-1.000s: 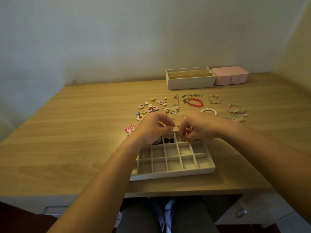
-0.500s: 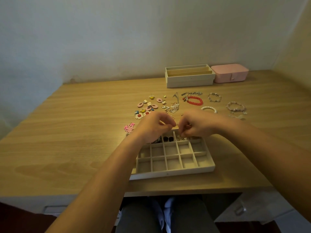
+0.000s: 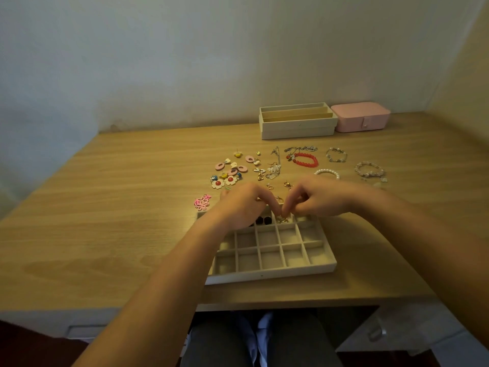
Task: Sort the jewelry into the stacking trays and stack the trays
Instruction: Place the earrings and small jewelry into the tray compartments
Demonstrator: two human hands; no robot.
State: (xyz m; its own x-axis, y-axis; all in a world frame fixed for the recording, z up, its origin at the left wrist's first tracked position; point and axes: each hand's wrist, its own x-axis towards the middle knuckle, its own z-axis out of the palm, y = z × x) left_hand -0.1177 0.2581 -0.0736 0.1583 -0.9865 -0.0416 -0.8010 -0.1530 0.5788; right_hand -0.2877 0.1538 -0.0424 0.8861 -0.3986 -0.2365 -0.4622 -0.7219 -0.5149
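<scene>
A cream tray (image 3: 264, 275) with many small square compartments lies on the desk in front of me. Its far row holds two dark round pieces (image 3: 263, 220) and a gold earring (image 3: 281, 220). My right hand (image 3: 320, 198) hovers over that far row, its fingertips pinched together on a small gold earring just above that compartment. My left hand (image 3: 242, 205) is beside it with curled fingers over the tray's far-left corner, and a small gold glint shows between its thumb and forefinger. Loose earrings (image 3: 232, 169) lie beyond the hands.
Two stacked cream trays (image 3: 297, 129) and a pink jewelry box (image 3: 361, 120) stand at the back by the wall. A red bead bracelet (image 3: 305, 159), a pearl bracelet (image 3: 326, 172), silver chains and a pink knot piece (image 3: 202, 202) lie spread on the desk.
Both hands stay together at the tray's far row. The right fingertips have dipped lower toward the compartment with the gold earring. The view has shifted slightly.
</scene>
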